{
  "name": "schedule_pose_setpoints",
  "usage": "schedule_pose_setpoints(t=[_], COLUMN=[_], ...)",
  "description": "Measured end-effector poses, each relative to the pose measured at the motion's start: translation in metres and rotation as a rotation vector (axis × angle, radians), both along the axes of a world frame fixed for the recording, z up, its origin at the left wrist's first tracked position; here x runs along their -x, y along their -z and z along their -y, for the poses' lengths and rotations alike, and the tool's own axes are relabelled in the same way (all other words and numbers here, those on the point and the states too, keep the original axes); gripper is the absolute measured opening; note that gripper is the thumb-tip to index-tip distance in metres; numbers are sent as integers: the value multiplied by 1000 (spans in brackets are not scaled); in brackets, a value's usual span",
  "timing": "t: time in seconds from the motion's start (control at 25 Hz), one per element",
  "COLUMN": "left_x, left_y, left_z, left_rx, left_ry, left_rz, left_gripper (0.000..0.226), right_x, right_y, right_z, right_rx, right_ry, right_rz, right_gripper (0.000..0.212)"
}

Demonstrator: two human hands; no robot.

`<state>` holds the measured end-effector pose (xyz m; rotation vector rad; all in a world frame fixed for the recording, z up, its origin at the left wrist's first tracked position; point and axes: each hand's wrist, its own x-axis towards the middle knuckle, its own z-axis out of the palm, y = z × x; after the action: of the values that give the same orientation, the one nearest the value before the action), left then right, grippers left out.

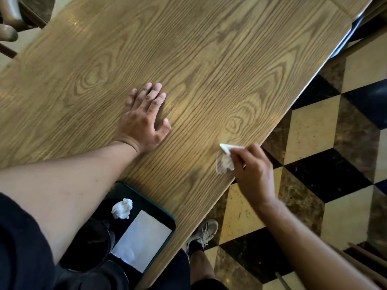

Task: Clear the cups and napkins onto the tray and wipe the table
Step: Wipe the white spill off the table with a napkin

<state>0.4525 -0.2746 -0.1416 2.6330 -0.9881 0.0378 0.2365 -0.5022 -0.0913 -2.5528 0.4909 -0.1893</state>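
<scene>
My left hand point(145, 118) lies flat and open on the wooden table point(188, 59), fingers spread, holding nothing. My right hand point(252, 170) is closed on a white napkin point(226, 159) and presses it against the table close to the near right edge. A dark tray point(165, 214) sits at the table's near end, partly under my left forearm. On it lie a crumpled white napkin point(122, 208), a flat white napkin point(142, 239) and a black cup point(88, 245).
A wooden chair point(10, 28) stands past the table's far left corner. The floor point(314, 143) to the right has black, cream and brown tiles. My shoe point(204, 232) shows beneath the table edge. Wooden furniture legs point(364, 256) show at bottom right.
</scene>
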Motion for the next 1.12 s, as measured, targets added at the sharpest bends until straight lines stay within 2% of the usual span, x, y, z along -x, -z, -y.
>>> schedule_pose_setpoints(t=[0.12, 0.24, 0.36, 0.48, 0.56, 0.64, 0.76, 0.84, 0.92, 1.0, 1.08, 1.12], left_x=[0, 0, 0, 0, -1, -1, 1, 0, 1, 0, 0, 1], left_y=[-1, -2, -2, -2, -2, -3, -3, -3, -2, -3, -4, -4], left_z=[0, 0, 1, 1, 1, 1, 1, 0, 0, 0, 1, 1], left_rx=[-2, -1, -6, -18, -26, -28, -17, -11, -5, -3, -5, -8], left_ry=[1, 3, 3, -7, -6, -6, 0, 3, 2, -5, -8, -8], left_rz=[-2, -2, -14, -39, -48, -53, -21, -11, -12, -23, -36, -39], left_gripper=[65, 65, 66, 68, 68, 68, 66, 66, 66, 66, 67, 68], right_x=[19, 7, -18, -65, -87, -77, -10, 12, 4, -20, -43, -49], right_y=[1, -3, -5, -2, 3, 6, 0, -4, -3, -7, -12, -12], right_z=[-55, -82, -46, 17, 30, 5, -54, -58, -35, -1, 34, 46], right_rx=[-83, -129, -94, -10, -2, -7, -173, -234, -154, -33, -9, -22], right_ry=[100, 8, -24, 255, 316, 100, -458, -581, -424, -85, 170, 232], right_rz=[13, 37, 36, 34, 33, 58, 15, -38, 9, 76, 80, 51], right_gripper=[12, 17, 15, 15, 17, 14, 16, 20, 17, 14, 13, 14])
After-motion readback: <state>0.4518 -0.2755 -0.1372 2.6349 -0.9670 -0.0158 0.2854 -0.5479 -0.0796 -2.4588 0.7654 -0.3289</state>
